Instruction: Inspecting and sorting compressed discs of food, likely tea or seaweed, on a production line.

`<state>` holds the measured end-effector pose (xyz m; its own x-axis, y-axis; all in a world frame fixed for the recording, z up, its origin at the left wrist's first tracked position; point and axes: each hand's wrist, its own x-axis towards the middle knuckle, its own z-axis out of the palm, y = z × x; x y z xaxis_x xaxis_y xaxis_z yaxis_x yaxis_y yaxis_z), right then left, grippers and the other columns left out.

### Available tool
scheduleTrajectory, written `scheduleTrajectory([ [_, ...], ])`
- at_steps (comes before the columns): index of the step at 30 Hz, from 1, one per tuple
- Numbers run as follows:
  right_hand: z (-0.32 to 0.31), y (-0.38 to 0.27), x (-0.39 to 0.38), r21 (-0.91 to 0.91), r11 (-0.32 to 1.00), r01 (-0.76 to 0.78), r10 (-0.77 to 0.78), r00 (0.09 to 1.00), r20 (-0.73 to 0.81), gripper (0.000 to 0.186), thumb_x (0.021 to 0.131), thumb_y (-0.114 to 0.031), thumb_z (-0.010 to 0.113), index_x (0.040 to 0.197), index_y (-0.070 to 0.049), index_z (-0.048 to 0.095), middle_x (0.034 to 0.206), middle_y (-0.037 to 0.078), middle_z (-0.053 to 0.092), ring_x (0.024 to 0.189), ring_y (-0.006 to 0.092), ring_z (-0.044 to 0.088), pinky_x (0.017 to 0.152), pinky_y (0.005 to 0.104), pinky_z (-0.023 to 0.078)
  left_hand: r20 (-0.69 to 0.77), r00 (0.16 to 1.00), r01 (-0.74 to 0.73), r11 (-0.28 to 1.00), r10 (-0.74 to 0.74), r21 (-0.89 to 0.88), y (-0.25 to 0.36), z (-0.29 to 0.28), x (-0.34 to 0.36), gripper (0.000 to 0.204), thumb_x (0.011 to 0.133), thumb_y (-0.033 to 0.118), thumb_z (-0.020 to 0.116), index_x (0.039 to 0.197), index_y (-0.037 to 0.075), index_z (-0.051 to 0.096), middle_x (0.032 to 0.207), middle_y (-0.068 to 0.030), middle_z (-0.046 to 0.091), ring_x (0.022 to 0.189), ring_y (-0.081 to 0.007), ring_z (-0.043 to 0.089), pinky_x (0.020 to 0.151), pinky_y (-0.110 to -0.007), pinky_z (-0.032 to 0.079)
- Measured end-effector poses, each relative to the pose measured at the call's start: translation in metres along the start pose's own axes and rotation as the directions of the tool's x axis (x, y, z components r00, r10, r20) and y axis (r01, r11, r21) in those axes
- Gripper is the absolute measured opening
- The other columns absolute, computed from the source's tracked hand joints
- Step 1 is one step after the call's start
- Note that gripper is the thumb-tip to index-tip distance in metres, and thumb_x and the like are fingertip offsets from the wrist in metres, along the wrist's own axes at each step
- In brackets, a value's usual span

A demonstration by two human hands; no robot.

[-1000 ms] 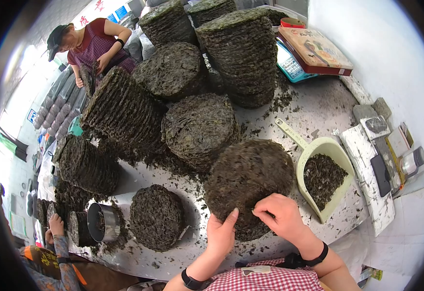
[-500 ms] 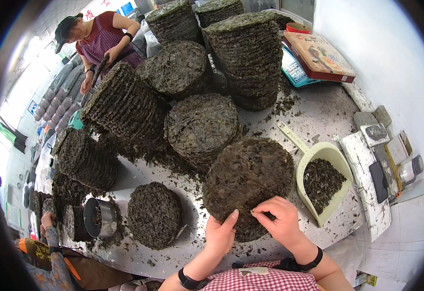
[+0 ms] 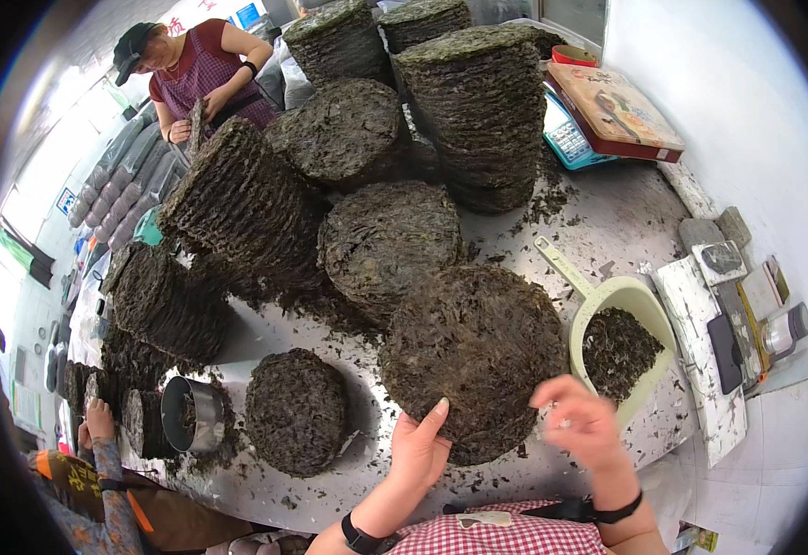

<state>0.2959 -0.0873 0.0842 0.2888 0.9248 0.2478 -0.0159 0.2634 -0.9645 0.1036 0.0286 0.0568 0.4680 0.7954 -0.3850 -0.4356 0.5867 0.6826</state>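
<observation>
By the near edge of the tabletop (image 3: 270, 326), the left hand (image 3: 420, 451) is pinching the rim of a dried seaweed disc (image 3: 473, 356); the blurred right hand (image 3: 587, 430) is hovering beside its right side, fingers half curled, and I cannot tell whether they are gripping a scrap. Near the right edge, a pale dustpan (image 3: 628, 292) is holding flakes. Farther back, tall stacks (image 3: 478, 120) are standing, and toward the far right corner a box (image 3: 618, 113) is showing a picture-printed lid. Behind, a wall sign (image 3: 175, 26) is bearing red characters.
</observation>
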Motion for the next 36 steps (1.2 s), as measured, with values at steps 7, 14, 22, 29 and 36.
scheduleTrajectory([
  [7,-0.095,-0.015,-0.01,-0.817,0.575,-0.042,-0.247,0.943,-0.223,0.02,0.075,-0.003,0.071,0.094,-0.002,0.061,0.077,0.009,0.064,0.071,0.025,0.06,0.065,0.0364,0.049,-0.02,1.0,0.017,1.0,-0.017,-0.022,-0.004,-0.005,0.001,0.03,0.089,0.004,0.061,0.117,0.004,0.052,0.115,-0.0072,0.06,0.105,-0.0189,0.058,0.09,-0.035,0.047],
  [14,0.013,-0.026,0.026,-0.585,0.799,0.137,-0.215,0.975,-0.065,0.012,0.071,-0.006,0.074,0.081,-0.004,0.067,0.082,0.007,0.066,0.074,0.0241,0.063,0.066,0.0325,0.05,0.085,0.995,0.056,0.998,-0.053,-0.031,-0.003,-0.002,-0.005,0.033,0.087,0.0,0.061,0.119,0.003,0.051,0.118,-0.01,0.059,0.108,-0.0199,0.056,0.094,-0.035,0.045],
  [22,0.056,0.002,0.051,-0.663,0.731,0.163,-0.296,0.951,-0.093,0.014,0.07,-0.005,0.075,0.082,-0.004,0.067,0.076,0.007,0.063,0.066,0.0213,0.058,0.059,0.0312,0.047,0.176,0.984,-0.036,0.993,0.016,0.109,-0.006,-0.006,-0.013,0.035,0.089,-0.003,0.057,0.123,0.002,0.051,0.123,-0.0079,0.056,0.112,-0.0171,0.053,0.095,-0.033,0.043],
  [29,0.057,0.001,0.053,-0.633,0.753,0.177,-0.32,0.94,-0.118,0.012,0.072,-0.011,0.075,0.082,-0.009,0.069,0.076,0.003,0.062,0.068,0.0205,0.059,0.06,0.0306,0.046,0.227,0.969,-0.175,0.919,0.097,0.353,-0.01,-0.013,-0.007,0.034,0.091,0.004,0.06,0.123,0.001,0.051,0.116,-0.0049,0.06,0.104,-0.0114,0.054,0.092,-0.029,0.043],
  [36,0.053,0.005,0.056,-0.489,0.869,0.076,-0.125,0.99,-0.068,0.009,0.075,-0.01,0.073,0.079,-0.006,0.065,0.076,0.004,0.063,0.069,0.0193,0.06,0.063,0.0308,0.045,0.238,0.963,-0.236,0.815,0.125,0.529,-0.006,-0.018,-0.006,0.033,0.091,0.003,0.059,0.122,0.001,0.05,0.116,-0.0059,0.06,0.105,-0.0129,0.054,0.093,-0.03,0.043],
])
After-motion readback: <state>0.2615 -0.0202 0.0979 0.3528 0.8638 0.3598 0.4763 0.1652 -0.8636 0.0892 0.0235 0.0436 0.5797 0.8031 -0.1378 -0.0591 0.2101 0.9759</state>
